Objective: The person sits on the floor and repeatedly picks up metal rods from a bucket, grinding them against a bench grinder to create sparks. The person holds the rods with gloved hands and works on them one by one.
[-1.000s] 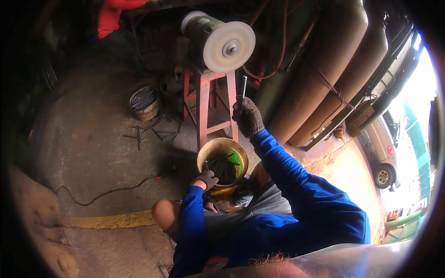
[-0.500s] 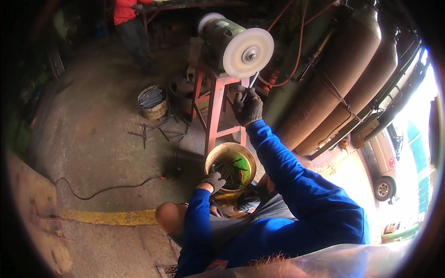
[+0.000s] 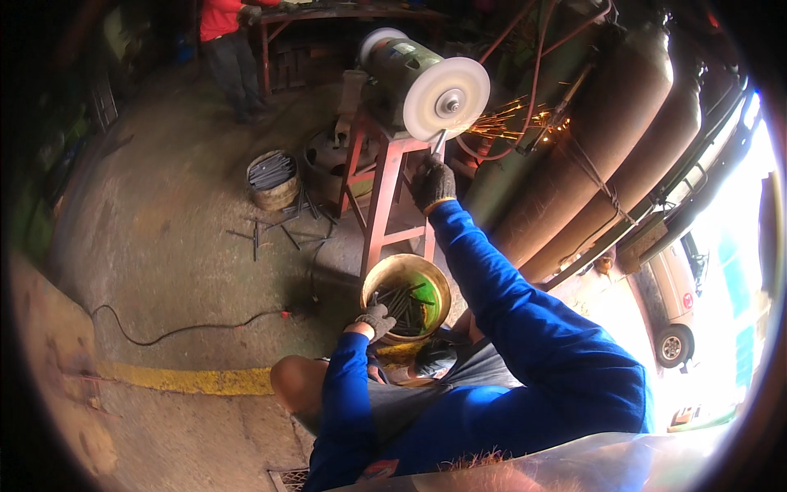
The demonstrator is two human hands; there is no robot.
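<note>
My right hand [image 3: 434, 182], in a dark work glove, is closed around a short metal rod [image 3: 441, 142]. The rod's upper end meets the lower edge of a pale round wheel [image 3: 425, 94] on a green bench grinder [image 3: 402, 67], and orange sparks [image 3: 508, 121] fly off to the right. At the left rim of a bucket [image 3: 443, 287] with a green inside, my gloved left hand [image 3: 377, 321] has its fingers curled. A narrow dark piece shows at those fingers, too small to make out. Several dark metal rods [image 3: 402, 307] lie in the bucket.
A red metal stand [image 3: 382, 201] carries the grinder. Left of it are a bucket of rods [image 3: 271, 174] and loose rods [image 3: 291, 236] on the floor. Tall gas cylinders [image 3: 615, 107] and hoses stand right. A cable [image 3: 172, 338] crosses the floor. A person in red [image 3: 220, 25] stands far left.
My right hand has shifted slightly up and left, bringing the rod against the wheel. Sparks now spray to the right. My left hand stays at the bucket.
</note>
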